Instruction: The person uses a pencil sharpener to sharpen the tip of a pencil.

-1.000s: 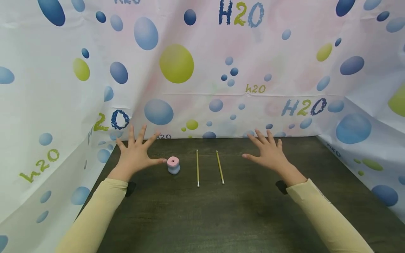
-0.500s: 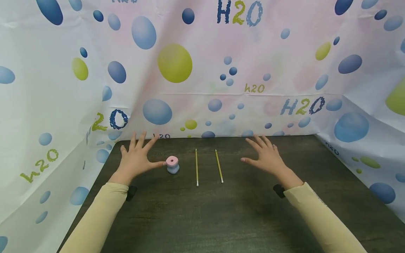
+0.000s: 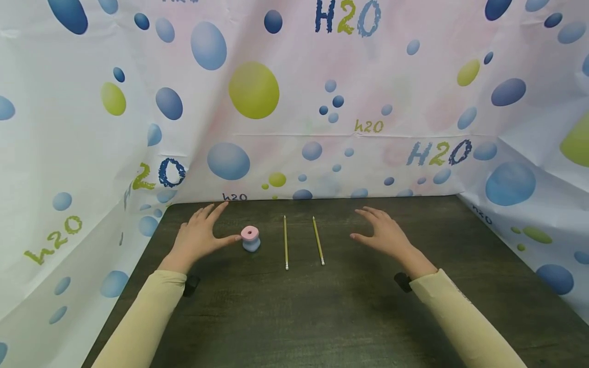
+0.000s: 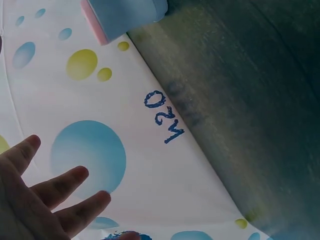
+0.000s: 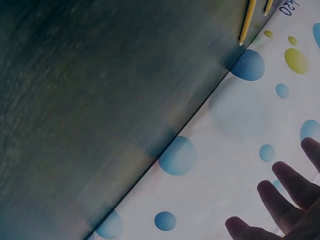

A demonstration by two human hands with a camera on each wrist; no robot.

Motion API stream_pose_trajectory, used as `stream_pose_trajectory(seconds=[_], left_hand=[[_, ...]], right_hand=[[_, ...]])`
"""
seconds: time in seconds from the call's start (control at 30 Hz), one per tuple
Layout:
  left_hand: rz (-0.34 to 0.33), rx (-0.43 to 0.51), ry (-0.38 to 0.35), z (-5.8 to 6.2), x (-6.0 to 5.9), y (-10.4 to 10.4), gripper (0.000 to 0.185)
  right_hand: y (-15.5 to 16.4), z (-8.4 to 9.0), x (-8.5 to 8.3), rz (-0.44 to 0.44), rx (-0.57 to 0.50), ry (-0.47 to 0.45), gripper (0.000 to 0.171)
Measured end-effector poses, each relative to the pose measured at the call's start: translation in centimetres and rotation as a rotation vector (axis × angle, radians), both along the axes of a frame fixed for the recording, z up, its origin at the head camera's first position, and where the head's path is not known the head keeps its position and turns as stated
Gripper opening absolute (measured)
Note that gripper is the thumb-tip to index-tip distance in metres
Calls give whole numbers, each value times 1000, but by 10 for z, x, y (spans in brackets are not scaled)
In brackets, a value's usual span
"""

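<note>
A small pink-topped, pale blue sharpener (image 3: 251, 239) stands on the dark table (image 3: 294, 306); its side shows in the left wrist view (image 4: 122, 15). Two yellow pencils (image 3: 286, 242) (image 3: 318, 240) lie side by side right of it, and their tips show in the right wrist view (image 5: 247, 22). My left hand (image 3: 200, 235) hovers flat with fingers spread, its thumb tip at the sharpener's left side. My right hand (image 3: 384, 234) hovers open to the right of the pencils, holding nothing. Fingers (image 4: 55, 192) and fingers (image 5: 290, 192) show spread in the wrist views.
A white sheet printed with blue and green bubbles and "H2O" (image 3: 349, 20) walls the table at the back and on both sides. Bare dark tabletop stretches toward the near edge. Cream sleeves (image 3: 138, 317) cover both forearms.
Both hands have lowered toward the table and flattened. The left thumb has come up to the sharpener. Sharpener and pencils have not moved.
</note>
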State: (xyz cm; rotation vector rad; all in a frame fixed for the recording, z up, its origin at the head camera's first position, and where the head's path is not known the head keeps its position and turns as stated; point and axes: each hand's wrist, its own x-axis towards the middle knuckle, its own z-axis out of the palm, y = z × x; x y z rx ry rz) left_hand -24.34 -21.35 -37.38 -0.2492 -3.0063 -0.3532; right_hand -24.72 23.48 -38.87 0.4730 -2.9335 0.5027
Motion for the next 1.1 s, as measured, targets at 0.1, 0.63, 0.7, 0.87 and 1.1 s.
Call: stream_pose_trajectory(seconds=[0.1,0.63,0.7,0.87,1.1], left_hand=[[5,19,-9,-3,1,0,101],[0,123,-128,-17,0,-1,88],[-7,143,-145,-18,1,-1,85],[-24,181,-176,-22,1,1,81],[-73,257,-203,-30,-3,3,77]], right_hand=[[-1,-3,1,-1,-6,-22,72],[-10,-9,-2,23,-84,-129,63],[-12,-10,-2,27,-103,-148,62],[-17,-13,-2,30,-153,-197,63],[-19,-20,-4,14,-272,-297,61]])
